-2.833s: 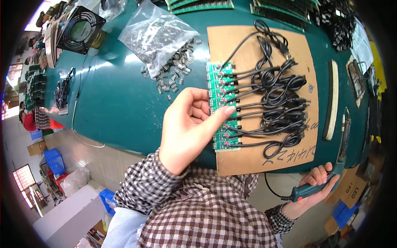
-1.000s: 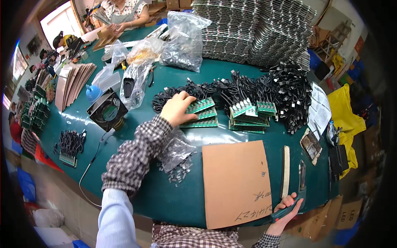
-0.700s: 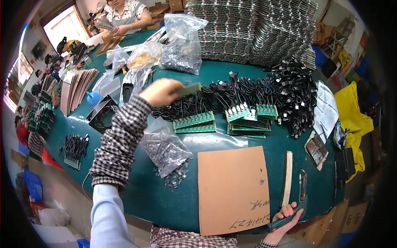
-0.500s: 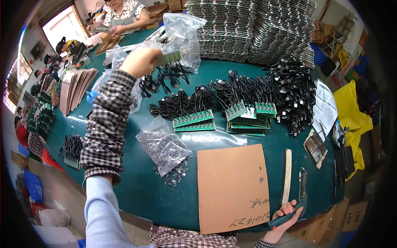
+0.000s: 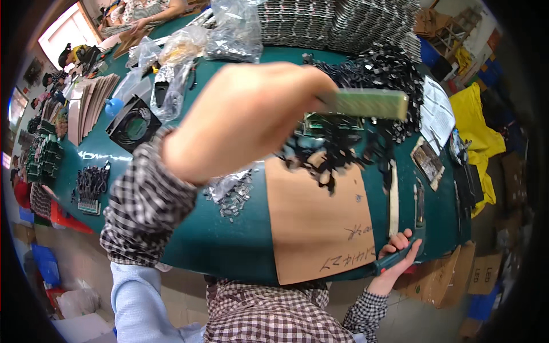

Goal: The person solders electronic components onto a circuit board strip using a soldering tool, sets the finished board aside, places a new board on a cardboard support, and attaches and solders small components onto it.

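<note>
Raised over the table and close to the camera, my left hand (image 5: 251,117) grips one end of a green circuit board strip (image 5: 372,104), blurred by motion. Black cables (image 5: 329,166) dangle from that strip above a brown cardboard sheet (image 5: 314,228). At the table's right front edge my right hand (image 5: 400,257) is closed around the handle of a dark green pistol-shaped tool (image 5: 386,262); its narrow front end points away from me. The raised arm and board partly cover the pile of boards with black cables (image 5: 394,68) behind them.
Small metal parts (image 5: 233,197) lie left of the cardboard. A pale strip (image 5: 394,200) is right of it. Stacked metal pieces (image 5: 343,23) stand at the back. A black fan (image 5: 134,127) and another cabled board bundle (image 5: 90,186) sit left. A person (image 5: 140,14) works far left.
My left hand has swung right and toward me with the cabled circuit board strip, from the far left to over the cardboard. My right hand keeps its hold on the tool. The view has shifted.
</note>
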Demonstrator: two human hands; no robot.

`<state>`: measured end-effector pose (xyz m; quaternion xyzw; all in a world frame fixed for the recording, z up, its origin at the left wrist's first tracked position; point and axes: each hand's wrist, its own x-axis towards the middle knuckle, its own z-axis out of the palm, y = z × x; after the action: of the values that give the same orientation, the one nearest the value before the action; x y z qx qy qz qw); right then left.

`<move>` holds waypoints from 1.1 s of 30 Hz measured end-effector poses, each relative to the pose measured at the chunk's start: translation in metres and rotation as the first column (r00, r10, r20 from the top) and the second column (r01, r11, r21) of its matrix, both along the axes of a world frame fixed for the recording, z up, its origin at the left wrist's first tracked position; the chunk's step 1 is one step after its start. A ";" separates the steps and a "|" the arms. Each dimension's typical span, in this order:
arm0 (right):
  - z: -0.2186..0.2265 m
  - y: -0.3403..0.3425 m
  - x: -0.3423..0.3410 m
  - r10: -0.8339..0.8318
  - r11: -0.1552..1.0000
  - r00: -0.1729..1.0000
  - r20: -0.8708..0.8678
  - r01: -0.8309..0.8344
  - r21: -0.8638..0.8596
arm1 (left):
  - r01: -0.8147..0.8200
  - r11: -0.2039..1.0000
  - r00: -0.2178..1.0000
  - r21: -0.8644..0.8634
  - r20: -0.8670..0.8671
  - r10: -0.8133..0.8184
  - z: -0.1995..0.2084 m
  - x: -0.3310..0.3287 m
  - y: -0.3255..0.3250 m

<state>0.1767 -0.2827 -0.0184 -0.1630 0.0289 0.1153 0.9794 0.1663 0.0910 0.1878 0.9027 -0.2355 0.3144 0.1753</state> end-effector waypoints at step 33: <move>0.080 -0.007 -0.016 0.065 0.831 0.988 0.138 0.023 -0.555 | -0.675 0.487 0.736 -0.554 -0.543 0.403 -0.174 -0.123 -0.033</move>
<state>0.1603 -0.2902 0.0612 -0.4487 -0.0151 0.1002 0.8879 0.0434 0.0584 0.0142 0.8231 0.2433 0.2582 0.4435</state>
